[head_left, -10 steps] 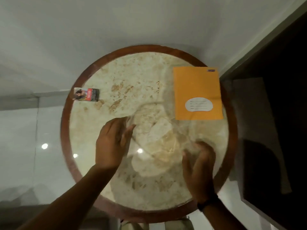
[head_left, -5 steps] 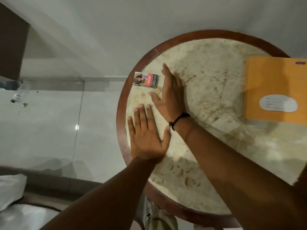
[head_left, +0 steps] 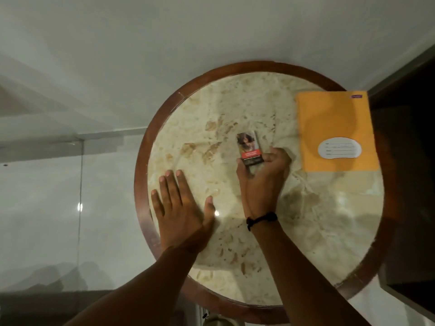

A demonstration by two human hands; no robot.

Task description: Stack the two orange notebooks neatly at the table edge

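Small box (head_left: 250, 149) moved centre, orange notebook (head_left: 336, 130) flat, white label

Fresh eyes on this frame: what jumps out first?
The bright orange notebook with a white oval label at the right rim of the round marble table with a dark wooden border. Only one orange cover can be seen; whether a second lies beneath cannot be told. Near the middle, the right hand grips a small printed card box with a red band, while the left hand lies flat by the left rim.

A small printed box (head_left: 250, 148) lies near the middle of the round marble table (head_left: 202, 147).
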